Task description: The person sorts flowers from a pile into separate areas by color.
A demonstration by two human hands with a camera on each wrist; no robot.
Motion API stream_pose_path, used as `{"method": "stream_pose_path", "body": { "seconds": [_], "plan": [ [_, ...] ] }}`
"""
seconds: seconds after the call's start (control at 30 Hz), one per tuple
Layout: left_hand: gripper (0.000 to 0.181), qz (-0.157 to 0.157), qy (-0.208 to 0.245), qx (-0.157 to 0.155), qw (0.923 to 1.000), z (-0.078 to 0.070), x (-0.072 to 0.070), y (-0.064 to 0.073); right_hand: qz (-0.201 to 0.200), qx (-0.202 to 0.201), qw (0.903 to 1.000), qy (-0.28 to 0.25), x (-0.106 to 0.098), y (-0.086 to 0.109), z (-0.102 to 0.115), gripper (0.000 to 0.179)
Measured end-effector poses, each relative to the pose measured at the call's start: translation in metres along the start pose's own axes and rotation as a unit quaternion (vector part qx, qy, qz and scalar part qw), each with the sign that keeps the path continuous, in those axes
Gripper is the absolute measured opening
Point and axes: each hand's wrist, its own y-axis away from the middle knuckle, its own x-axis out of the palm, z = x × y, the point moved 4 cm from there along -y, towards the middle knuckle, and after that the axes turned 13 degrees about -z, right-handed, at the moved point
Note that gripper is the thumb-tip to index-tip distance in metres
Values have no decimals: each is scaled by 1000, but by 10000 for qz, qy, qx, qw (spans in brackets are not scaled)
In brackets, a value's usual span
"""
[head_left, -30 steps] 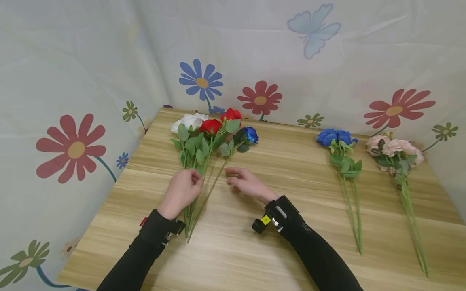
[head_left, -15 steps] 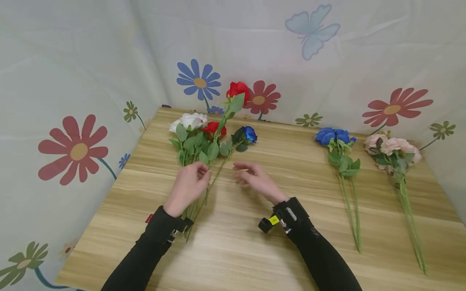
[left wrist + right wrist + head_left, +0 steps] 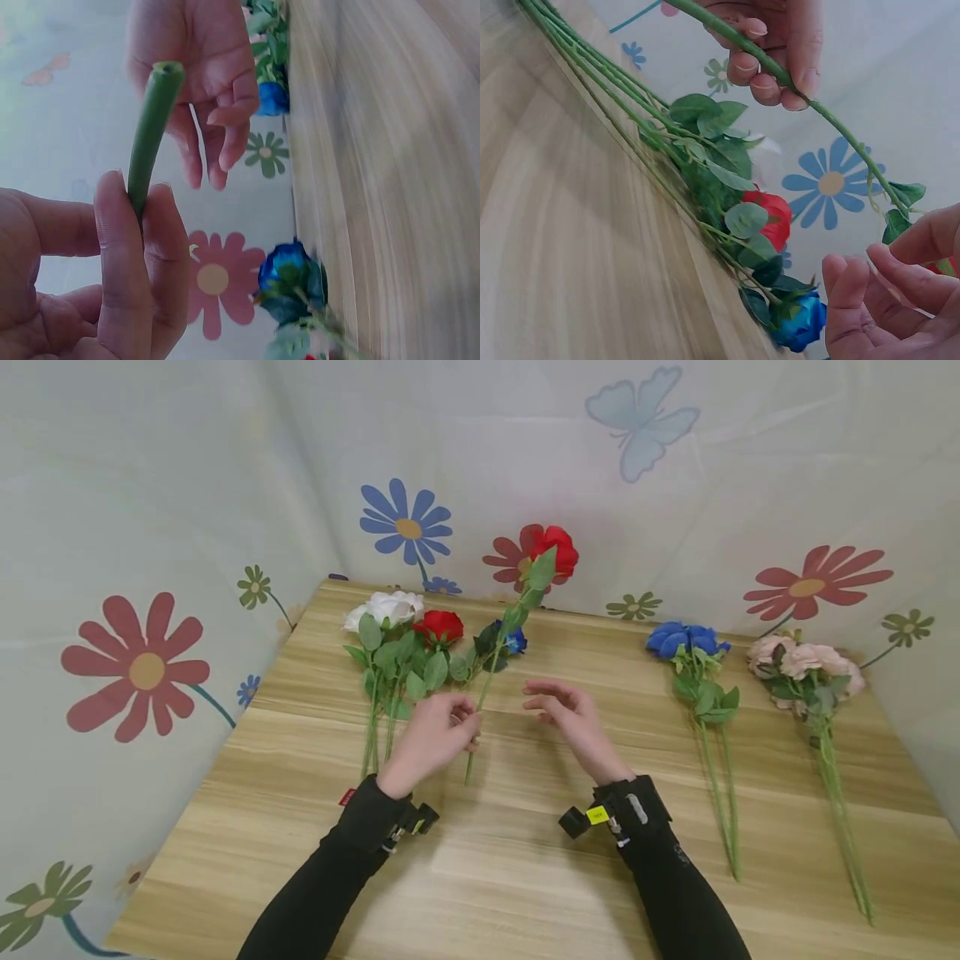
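My left hand (image 3: 435, 731) pinches the green stem of a red rose (image 3: 557, 551), holding it up off the table and tilted to the right. In the left wrist view the stem's cut end (image 3: 154, 124) pokes out past the fingers. To the right, my right hand (image 3: 572, 722) hovers with relaxed fingers, apart from the stem and holding nothing. Beneath and left of the raised rose lie a white flower (image 3: 390, 608), another red rose (image 3: 439, 627) and a blue rose (image 3: 799, 322), their leafy stems side by side. The left forearm hides some lower stems.
Blue flowers (image 3: 686, 641) on two stems lie right of centre on the wooden table (image 3: 510, 877). Farther right is a bunch of pale pink flowers (image 3: 810, 664). A printed curtain (image 3: 480, 435) stands behind the table's back edge.
My left hand has lifted one red rose out of the left bunch and carried it rightward. My right hand has shifted right, still with nothing in it.
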Motion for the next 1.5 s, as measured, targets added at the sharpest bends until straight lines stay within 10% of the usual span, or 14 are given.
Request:
{"method": "stream_pose_path", "body": {
  "seconds": [0.87,1.5],
  "plan": [
    [23,1463,778,-138,9861,-7,55,3,-158,-27,9960,-883,-14,-1,7,36],
    [25,1886,772,-214,9788,-7,70,10,-194,-198,9992,-301,-18,-2,10,25]
  ]
}}
